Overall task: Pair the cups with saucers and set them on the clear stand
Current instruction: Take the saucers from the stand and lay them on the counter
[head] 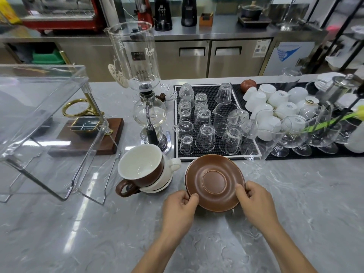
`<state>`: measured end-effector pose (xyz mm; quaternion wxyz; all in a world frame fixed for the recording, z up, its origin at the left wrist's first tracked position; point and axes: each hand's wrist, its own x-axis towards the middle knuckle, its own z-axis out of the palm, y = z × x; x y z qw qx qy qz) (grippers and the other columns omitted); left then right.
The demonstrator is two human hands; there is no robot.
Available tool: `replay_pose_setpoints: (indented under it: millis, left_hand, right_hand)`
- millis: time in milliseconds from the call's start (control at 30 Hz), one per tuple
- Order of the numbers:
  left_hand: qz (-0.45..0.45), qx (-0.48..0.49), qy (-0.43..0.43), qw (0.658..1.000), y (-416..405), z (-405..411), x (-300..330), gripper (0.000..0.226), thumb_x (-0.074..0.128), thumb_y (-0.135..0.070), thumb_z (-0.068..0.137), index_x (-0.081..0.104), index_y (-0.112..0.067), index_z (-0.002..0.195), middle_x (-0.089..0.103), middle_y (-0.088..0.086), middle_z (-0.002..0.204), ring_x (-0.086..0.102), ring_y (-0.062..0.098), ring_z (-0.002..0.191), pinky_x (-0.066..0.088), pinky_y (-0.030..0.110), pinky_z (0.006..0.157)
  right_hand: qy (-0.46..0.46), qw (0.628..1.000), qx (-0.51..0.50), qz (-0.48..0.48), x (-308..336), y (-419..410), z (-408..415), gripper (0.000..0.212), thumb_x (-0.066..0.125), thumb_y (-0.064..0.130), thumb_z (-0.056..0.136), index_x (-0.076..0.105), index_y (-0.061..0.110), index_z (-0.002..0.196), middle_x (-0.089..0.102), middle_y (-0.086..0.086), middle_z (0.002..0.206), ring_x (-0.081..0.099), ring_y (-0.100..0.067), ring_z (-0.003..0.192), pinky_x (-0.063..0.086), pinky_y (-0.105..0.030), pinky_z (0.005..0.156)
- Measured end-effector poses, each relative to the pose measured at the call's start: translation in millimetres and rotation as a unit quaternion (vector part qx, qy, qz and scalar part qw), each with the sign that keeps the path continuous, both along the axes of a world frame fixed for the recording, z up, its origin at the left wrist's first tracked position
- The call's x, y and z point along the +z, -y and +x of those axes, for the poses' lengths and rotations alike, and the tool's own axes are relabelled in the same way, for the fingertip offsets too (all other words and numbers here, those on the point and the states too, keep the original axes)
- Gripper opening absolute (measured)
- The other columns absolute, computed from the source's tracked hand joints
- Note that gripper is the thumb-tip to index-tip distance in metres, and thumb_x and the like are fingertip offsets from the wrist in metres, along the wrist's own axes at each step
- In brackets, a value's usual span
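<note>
A brown saucer [214,182] is lifted and tilted over the grey counter, with a white rim showing just beneath its left edge. My left hand [180,209] pinches its near-left rim, and my right hand [254,200] grips its near-right rim. To the left, a brown cup with a white inside [140,168] is nested in a white cup [169,170] that sits on a white saucer [157,189]. The clear stand [39,123] stands at the far left with nothing on its top shelf.
A glass siphon coffee maker [146,99] rises behind the cups. A black mat [210,123] holds several upturned glasses. White cups [275,103] and stemmed glasses [295,134] crowd the right. A wooden base with brass rings [86,133] sits behind the stand.
</note>
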<state>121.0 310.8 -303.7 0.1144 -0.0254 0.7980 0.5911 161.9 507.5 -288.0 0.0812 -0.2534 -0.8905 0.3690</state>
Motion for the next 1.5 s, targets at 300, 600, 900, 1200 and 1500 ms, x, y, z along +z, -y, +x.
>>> replay_pose_setpoints:
  millis: [300, 600, 900, 1200, 1500]
  left_hand:
    - [0.028, -0.021, -0.011, 0.999, 16, 32, 13, 0.041, 0.069, -0.01, 0.088, 0.044, -0.013, 0.056, 0.036, -0.008, 0.044, 0.03, 0.007, 0.045, 0.024, 0.019, 0.045]
    - [-0.008, -0.045, -0.016, 0.999, 66, 62, 5, 0.039, 0.071, -0.034, 0.078, 0.045, -0.019, 0.053, 0.043, -0.002, 0.05, 0.035, 0.01, 0.05, 0.03, 0.025, 0.052]
    - [-0.01, -0.052, 0.023, 0.998, 134, 82, -5, 0.039, 0.071, -0.037, 0.078, 0.046, -0.019, 0.055, 0.044, -0.003, 0.046, 0.036, 0.013, 0.048, 0.032, 0.03, 0.053]
    - [0.017, -0.028, 0.054, 0.998, 192, 87, -6, 0.041, 0.075, -0.024, 0.083, 0.046, -0.013, 0.055, 0.046, 0.0, 0.043, 0.041, 0.014, 0.043, 0.034, 0.021, 0.047]
    - [0.026, -0.023, 0.082, 0.996, 218, 90, -4, 0.041, 0.068, -0.006, 0.092, 0.045, -0.008, 0.058, 0.048, 0.004, 0.04, 0.039, 0.013, 0.035, 0.033, 0.019, 0.04]
  right_hand:
    - [-0.017, 1.0, -0.009, -0.008, 15, 17, 40, 0.046, 0.059, 0.023, 0.09, 0.029, 0.014, 0.057, 0.028, 0.003, 0.05, 0.028, -0.014, 0.049, 0.025, -0.032, 0.049]
    - [-0.007, 1.0, -0.011, -0.019, 5, 56, 81, 0.048, 0.064, 0.025, 0.089, 0.031, 0.016, 0.054, 0.031, 0.003, 0.046, 0.032, -0.011, 0.045, 0.025, -0.024, 0.046]
    - [0.023, 0.999, 0.015, -0.029, -1, 115, 99, 0.05, 0.064, 0.03, 0.088, 0.028, 0.019, 0.054, 0.035, 0.002, 0.044, 0.033, -0.012, 0.046, 0.025, -0.025, 0.046]
    - [0.066, 0.996, 0.047, -0.045, -7, 169, 96, 0.047, 0.06, 0.037, 0.09, 0.034, 0.022, 0.054, 0.049, 0.015, 0.047, 0.043, -0.01, 0.048, 0.028, -0.025, 0.049]
    - [0.074, 0.994, 0.067, -0.035, -11, 196, 92, 0.045, 0.058, 0.039, 0.091, 0.033, 0.023, 0.056, 0.045, 0.009, 0.045, 0.033, -0.011, 0.045, 0.028, -0.026, 0.05]
